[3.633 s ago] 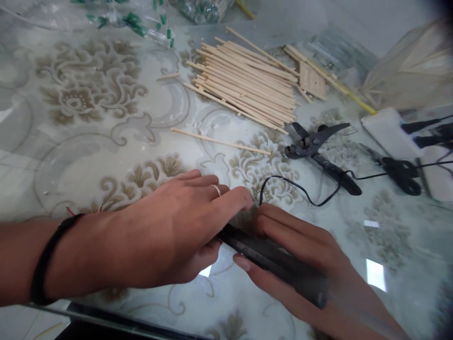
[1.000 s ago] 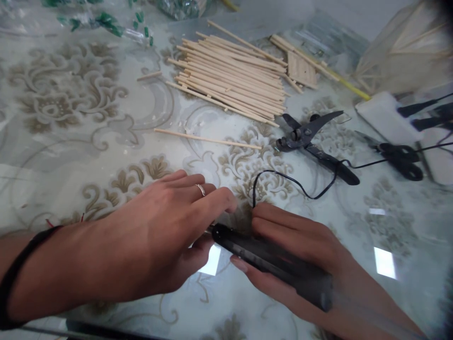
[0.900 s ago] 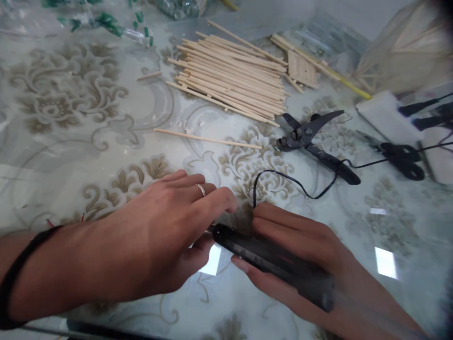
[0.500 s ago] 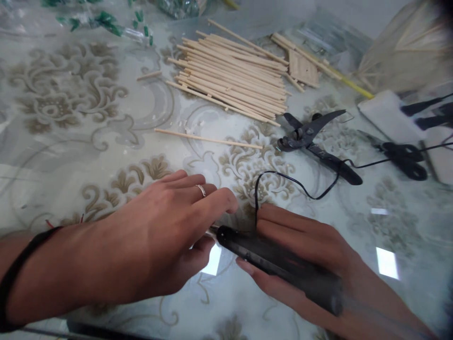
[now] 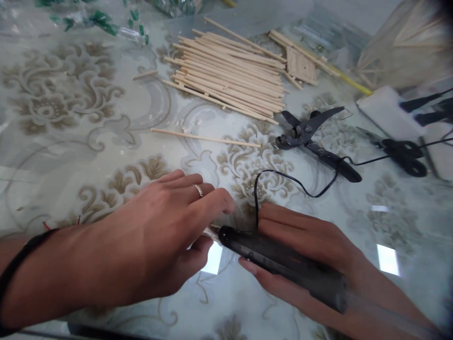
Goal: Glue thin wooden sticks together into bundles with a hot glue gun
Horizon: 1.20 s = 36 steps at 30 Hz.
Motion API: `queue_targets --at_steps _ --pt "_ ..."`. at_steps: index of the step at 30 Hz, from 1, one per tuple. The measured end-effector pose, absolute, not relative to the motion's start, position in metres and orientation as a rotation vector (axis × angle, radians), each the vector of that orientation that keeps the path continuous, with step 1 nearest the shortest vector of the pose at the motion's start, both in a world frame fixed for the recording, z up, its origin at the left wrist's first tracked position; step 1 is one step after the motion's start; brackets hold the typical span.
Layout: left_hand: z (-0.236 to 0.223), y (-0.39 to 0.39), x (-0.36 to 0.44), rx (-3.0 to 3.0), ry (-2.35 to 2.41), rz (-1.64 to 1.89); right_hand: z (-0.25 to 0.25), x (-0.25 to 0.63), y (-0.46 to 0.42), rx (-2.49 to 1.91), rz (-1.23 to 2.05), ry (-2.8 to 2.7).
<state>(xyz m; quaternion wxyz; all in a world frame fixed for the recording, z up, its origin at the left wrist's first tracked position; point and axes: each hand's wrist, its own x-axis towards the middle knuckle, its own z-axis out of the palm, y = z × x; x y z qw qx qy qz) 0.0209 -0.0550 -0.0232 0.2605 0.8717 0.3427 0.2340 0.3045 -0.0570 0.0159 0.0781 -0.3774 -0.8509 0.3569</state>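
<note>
My right hand (image 5: 311,236) is wrapped round a black glue gun (image 5: 279,264), its nozzle pointing left; a clear stick (image 5: 382,309) sticks out of its back end. A black cord (image 5: 300,186) runs from below that hand toward the right. Close to the nozzle is my left hand (image 5: 166,231), palm down with curled fingers and a ring on one of them. A small pale piece shows between its thumb and forefinger at the nozzle, but the hand hides what it holds.
Beyond my hands lie a pile of thin wooden sticks (image 5: 230,71) and one single stick (image 5: 205,137). Black pruning shears (image 5: 311,137) and scissors (image 5: 399,151) are at right, near a white block (image 5: 384,111). Green and clear plastic scraps (image 5: 102,21) lie at the far left.
The hands and glue gun hold almost the same pose. The whole view has shifted very slightly; nothing has been picked up or let go.
</note>
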Motion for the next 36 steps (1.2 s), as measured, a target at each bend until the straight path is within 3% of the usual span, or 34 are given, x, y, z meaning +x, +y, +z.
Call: queue_targets --at_steps 36 --pt "-0.022 -0.0555 0.0216 2.299 0.914 0.647 0.0161 0.3081 -0.0533 -1.094 0.979 -2.522"
